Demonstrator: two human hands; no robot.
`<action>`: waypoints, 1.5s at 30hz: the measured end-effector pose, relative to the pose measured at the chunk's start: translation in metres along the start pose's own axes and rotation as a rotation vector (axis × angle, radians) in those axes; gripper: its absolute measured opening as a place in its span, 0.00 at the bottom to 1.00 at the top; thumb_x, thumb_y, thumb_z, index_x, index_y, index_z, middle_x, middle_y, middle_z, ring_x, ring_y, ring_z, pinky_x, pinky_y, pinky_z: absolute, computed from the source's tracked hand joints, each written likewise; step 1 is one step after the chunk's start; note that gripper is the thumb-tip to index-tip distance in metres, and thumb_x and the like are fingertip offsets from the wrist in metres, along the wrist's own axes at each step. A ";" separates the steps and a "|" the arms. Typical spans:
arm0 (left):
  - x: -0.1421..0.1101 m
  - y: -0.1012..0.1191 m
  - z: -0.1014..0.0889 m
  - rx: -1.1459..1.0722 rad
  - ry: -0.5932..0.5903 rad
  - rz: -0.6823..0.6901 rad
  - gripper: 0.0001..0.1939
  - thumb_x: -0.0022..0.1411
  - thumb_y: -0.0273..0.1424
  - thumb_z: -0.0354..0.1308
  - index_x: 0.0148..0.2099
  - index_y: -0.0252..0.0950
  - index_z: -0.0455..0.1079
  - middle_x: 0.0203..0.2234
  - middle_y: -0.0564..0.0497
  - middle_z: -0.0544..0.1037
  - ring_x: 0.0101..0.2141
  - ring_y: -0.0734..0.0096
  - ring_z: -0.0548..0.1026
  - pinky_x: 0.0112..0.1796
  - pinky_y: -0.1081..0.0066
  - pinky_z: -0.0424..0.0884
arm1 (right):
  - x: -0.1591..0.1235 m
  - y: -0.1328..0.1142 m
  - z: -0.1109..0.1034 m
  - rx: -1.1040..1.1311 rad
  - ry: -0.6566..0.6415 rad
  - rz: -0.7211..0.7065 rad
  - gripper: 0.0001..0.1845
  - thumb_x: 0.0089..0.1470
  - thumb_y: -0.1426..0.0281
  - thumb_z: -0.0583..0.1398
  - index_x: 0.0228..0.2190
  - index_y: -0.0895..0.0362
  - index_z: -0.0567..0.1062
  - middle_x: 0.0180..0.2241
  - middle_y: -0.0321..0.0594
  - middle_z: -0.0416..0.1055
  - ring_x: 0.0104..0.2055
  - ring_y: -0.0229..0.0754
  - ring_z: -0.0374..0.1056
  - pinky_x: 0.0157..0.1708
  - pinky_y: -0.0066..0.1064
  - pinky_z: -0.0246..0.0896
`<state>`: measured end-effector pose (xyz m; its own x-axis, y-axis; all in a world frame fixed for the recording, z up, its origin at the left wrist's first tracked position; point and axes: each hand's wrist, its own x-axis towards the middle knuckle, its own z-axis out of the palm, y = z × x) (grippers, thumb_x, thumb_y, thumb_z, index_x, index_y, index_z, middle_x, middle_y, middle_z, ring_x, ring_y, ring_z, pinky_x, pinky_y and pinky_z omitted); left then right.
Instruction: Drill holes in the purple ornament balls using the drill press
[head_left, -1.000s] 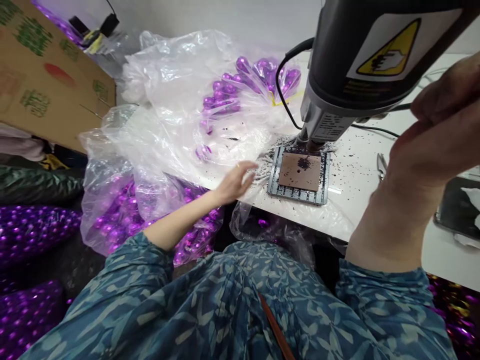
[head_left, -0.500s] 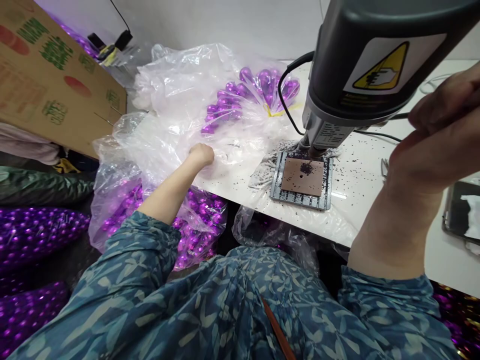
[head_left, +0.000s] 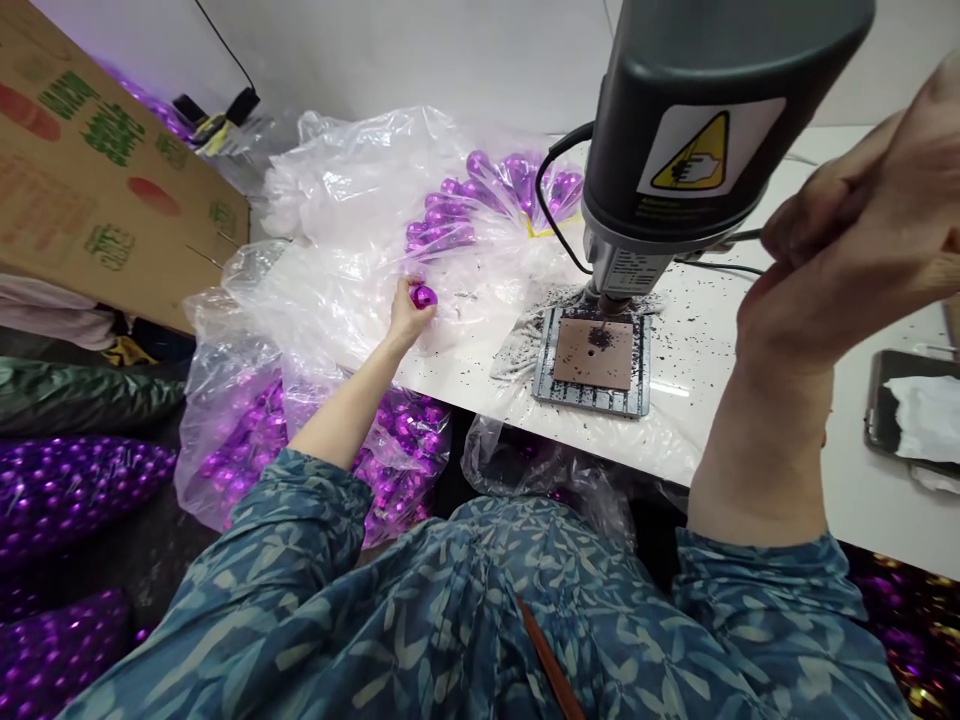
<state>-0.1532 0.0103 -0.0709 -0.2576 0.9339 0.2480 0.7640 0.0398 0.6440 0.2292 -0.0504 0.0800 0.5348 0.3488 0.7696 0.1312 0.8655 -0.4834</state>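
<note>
The left hand (head_left: 409,316) held a purple ball (head_left: 425,297) pinched between thumb and fingers, over the left part of the bench (head_left: 682,425); whether the ball touched the surface could not be told. The right hand (head_left: 847,220) was curled by the drill's lever (head_left: 744,236), its grip too hidden to tell. Between the hands, a brown board (head_left: 594,366) lay on a metal plate (head_left: 547,383) beneath the drill (head_left: 667,225), dark shavings (head_left: 600,337) scattered about. Beyond the ball, clear plastic (head_left: 352,165) covered more purple balls (head_left: 442,220).
</note>
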 end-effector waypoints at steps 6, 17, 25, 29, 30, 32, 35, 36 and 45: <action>-0.050 0.048 -0.003 0.175 0.149 0.366 0.27 0.62 0.33 0.62 0.63 0.42 0.67 0.63 0.38 0.69 0.66 0.43 0.65 0.69 0.42 0.52 | -0.001 -0.001 0.003 0.037 0.011 -0.084 0.33 0.58 0.57 0.62 0.15 0.54 0.48 0.14 0.31 0.47 0.16 0.27 0.50 0.24 0.30 0.39; -0.130 0.130 -0.003 0.381 0.032 0.432 0.23 0.67 0.33 0.61 0.63 0.43 0.68 0.56 0.41 0.76 0.65 0.36 0.67 0.67 0.24 0.38 | -0.004 -0.015 0.009 0.023 0.015 -0.046 0.28 0.53 0.54 0.61 0.16 0.56 0.54 0.13 0.28 0.50 0.15 0.24 0.48 0.24 0.28 0.39; -0.136 0.142 -0.034 -0.074 -0.135 0.425 0.26 0.62 0.35 0.67 0.60 0.38 0.66 0.50 0.43 0.76 0.48 0.55 0.80 0.50 0.54 0.80 | -0.006 -0.010 0.007 0.142 -0.018 -0.181 0.21 0.61 0.67 0.59 0.20 0.59 0.59 0.15 0.26 0.50 0.17 0.21 0.47 0.25 0.23 0.42; -0.120 0.141 0.015 -0.519 -0.512 0.376 0.29 0.60 0.40 0.70 0.59 0.39 0.66 0.47 0.45 0.78 0.43 0.65 0.80 0.43 0.66 0.80 | -0.008 -0.012 0.007 0.189 -0.027 -0.176 0.20 0.62 0.74 0.57 0.20 0.60 0.57 0.16 0.26 0.50 0.18 0.19 0.48 0.26 0.21 0.43; -0.115 0.140 0.030 -0.588 -0.574 0.339 0.30 0.60 0.42 0.70 0.60 0.39 0.65 0.46 0.44 0.79 0.43 0.65 0.80 0.43 0.66 0.80 | -0.008 -0.012 0.007 0.191 -0.028 -0.172 0.21 0.63 0.75 0.56 0.20 0.60 0.56 0.16 0.26 0.50 0.18 0.19 0.48 0.27 0.21 0.42; -0.108 0.138 0.056 -0.675 -0.636 0.266 0.28 0.63 0.44 0.68 0.59 0.39 0.65 0.46 0.44 0.80 0.43 0.65 0.80 0.42 0.67 0.79 | -0.008 -0.012 0.007 0.192 -0.029 -0.169 0.21 0.63 0.77 0.56 0.20 0.60 0.55 0.16 0.26 0.49 0.18 0.18 0.48 0.27 0.20 0.42; -0.100 0.135 0.079 -0.691 -0.672 0.204 0.25 0.66 0.48 0.64 0.56 0.37 0.68 0.46 0.43 0.80 0.42 0.66 0.79 0.39 0.68 0.77 | -0.009 -0.013 0.008 0.182 -0.026 -0.178 0.21 0.63 0.79 0.55 0.21 0.60 0.54 0.16 0.26 0.48 0.17 0.18 0.47 0.27 0.19 0.41; -0.098 0.134 0.084 -0.680 -0.676 0.200 0.26 0.66 0.49 0.64 0.56 0.37 0.68 0.46 0.43 0.81 0.42 0.66 0.79 0.39 0.68 0.77 | -0.009 -0.013 0.008 0.175 -0.021 -0.179 0.21 0.63 0.80 0.55 0.21 0.60 0.53 0.16 0.26 0.47 0.17 0.18 0.47 0.26 0.19 0.41; -0.098 0.128 0.110 -0.519 -0.552 0.315 0.25 0.62 0.43 0.69 0.56 0.38 0.69 0.46 0.45 0.81 0.42 0.66 0.80 0.43 0.67 0.77 | -0.011 -0.017 0.010 0.156 0.022 -0.189 0.20 0.60 0.77 0.56 0.20 0.60 0.54 0.16 0.28 0.44 0.16 0.21 0.48 0.22 0.20 0.41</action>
<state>0.0356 -0.0373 -0.0926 0.3546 0.9197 0.1686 0.3463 -0.2966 0.8900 0.2124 -0.0656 0.0842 0.5312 0.1691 0.8302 0.1010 0.9603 -0.2602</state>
